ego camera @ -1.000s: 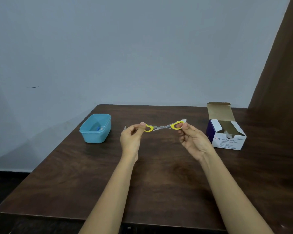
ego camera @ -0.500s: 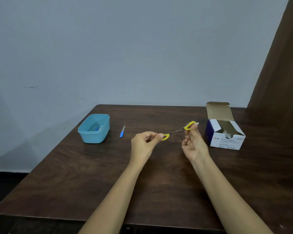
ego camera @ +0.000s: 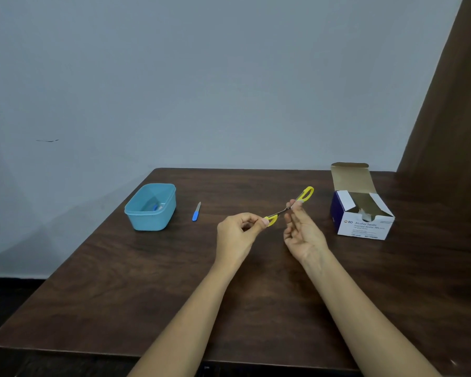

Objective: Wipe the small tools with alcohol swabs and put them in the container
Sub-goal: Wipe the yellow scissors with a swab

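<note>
Container: the light blue tub (ego camera: pixel 150 210) stands on the left part of the table (ego camera: pixel 152 289); small blue and white things lie inside, too small to identify.
Nail file: the blue-handled file (ego camera: pixel 196 212) lies flat just right of the tub, well apart from both hands.
Left hand: the left hand (ego camera: pixel 237 232) has curled fingers, and thumb and forefinger pinch the lower yellow loop.
Tool: the yellow-handled tool (ego camera: pixel 282 211) hangs above the table between the hands, tilted up to the right.
Right hand: the right hand (ego camera: pixel 303 232), palm up, pinches the thin metal middle at its fingertips; the upper yellow loop juts free beyond them.
Swab box: the open alcohol swab box (ego camera: pixel 365 227) sits apart, at the right.
</note>
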A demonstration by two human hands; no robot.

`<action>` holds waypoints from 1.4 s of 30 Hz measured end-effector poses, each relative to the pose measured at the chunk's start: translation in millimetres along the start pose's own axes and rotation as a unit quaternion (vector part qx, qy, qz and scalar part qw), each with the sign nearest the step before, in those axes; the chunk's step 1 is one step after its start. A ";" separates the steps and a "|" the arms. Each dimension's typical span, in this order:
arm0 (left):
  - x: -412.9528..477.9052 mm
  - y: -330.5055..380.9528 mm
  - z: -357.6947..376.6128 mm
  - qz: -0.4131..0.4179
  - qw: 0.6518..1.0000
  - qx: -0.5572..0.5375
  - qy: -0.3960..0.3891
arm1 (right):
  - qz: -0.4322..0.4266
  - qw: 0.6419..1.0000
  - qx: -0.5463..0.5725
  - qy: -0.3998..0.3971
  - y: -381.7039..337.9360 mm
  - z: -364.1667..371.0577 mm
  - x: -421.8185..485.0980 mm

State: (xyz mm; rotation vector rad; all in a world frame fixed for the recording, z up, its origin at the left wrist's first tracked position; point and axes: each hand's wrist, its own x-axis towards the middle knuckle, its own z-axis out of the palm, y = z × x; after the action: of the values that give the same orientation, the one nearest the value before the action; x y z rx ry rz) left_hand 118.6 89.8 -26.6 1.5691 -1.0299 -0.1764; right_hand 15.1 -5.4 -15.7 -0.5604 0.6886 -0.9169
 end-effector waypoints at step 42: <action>5.3 0.8 -10.0 -0.020 0.997 0.064 -0.032 | -0.513 0.606 -0.604 -0.068 -6.8 -2.3 -7.4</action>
State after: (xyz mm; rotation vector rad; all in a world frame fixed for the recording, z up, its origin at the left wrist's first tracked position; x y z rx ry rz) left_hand 127.6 93.4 -20.7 1.7104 -1.0777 -0.1914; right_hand 6.8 -2.8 -10.3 -2.4319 0.7684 -1.3349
